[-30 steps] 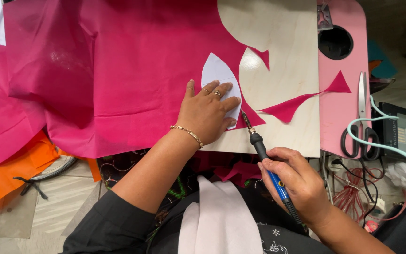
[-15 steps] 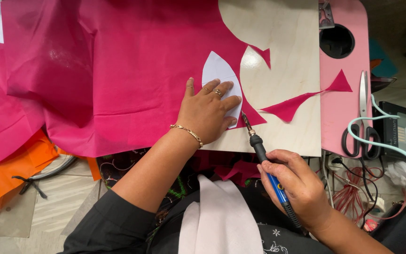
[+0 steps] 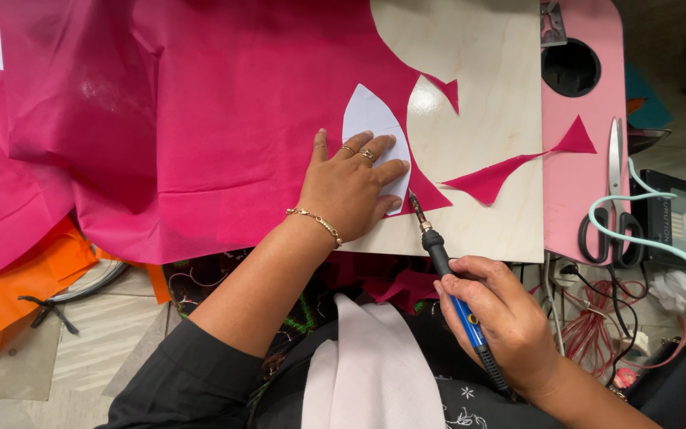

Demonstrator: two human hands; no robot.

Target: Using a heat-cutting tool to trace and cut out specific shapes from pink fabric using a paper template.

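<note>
- The left hand (image 3: 348,189) lies flat, fingers spread, pressing a white template (image 3: 368,121) onto the pink fabric (image 3: 200,119); rings on two fingers, a gold bracelet (image 3: 314,221) at the wrist
- The right hand (image 3: 502,322) is clamped around a blue-handled hot cutter (image 3: 448,278); its metal tip touches the fabric just beside the template's lower right edge, close to the left fingertips
- The fabric covers the left part of a pale wooden board (image 3: 478,79); a pink scrap (image 3: 510,171) lies on the bare board to the right
- Scissors (image 3: 613,199) rest on the pink table (image 3: 585,191) beyond the board; a pale green cord (image 3: 637,230) crosses their handles
- Orange fabric (image 3: 17,294) hangs at lower left
</note>
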